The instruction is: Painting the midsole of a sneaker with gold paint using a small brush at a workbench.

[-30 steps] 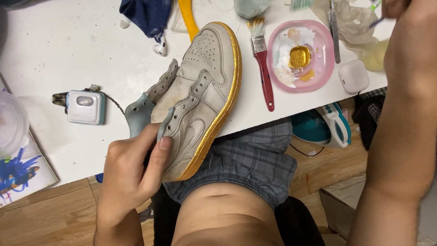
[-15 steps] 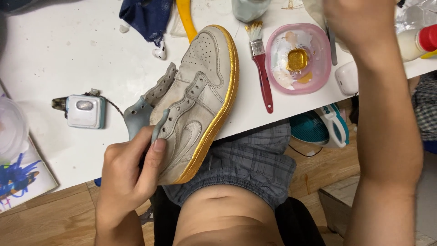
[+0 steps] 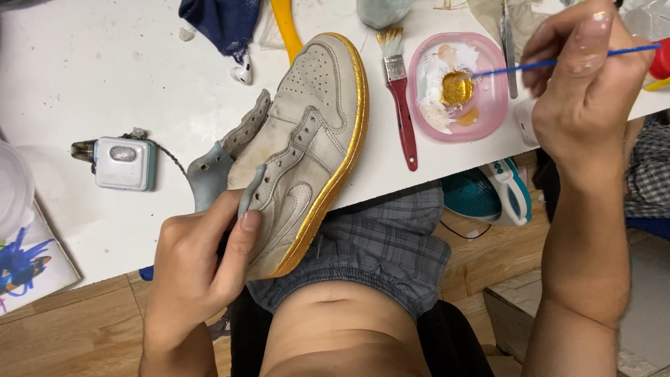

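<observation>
Grey-white leather with a gold-painted sole edge marks the sneaker (image 3: 303, 150), which lies on its side half over the near rim of the white counter (image 3: 105, 77), heel toward the body, so the gilded edge faces the working side. The left hand (image 3: 199, 269) clamps the heel and collar, fingers (image 3: 241, 244) wrapped firmly round it, apparently to keep the shoe from tipping off the rim. Farther out and to the right, the right hand (image 3: 583, 91) pinches a thin blue brush (image 3: 558, 63), its tip reaching into the pink dish (image 3: 457, 87) of gold paint, set close to the shoe for short trips. A red-handled flat brush (image 3: 401, 105) lies between dish and shoe. Left of the shoe sits a small pale blue box device (image 3: 124, 163); beyond, a dark blue cloth (image 3: 223, 21) lies at the counter's far side.
</observation>
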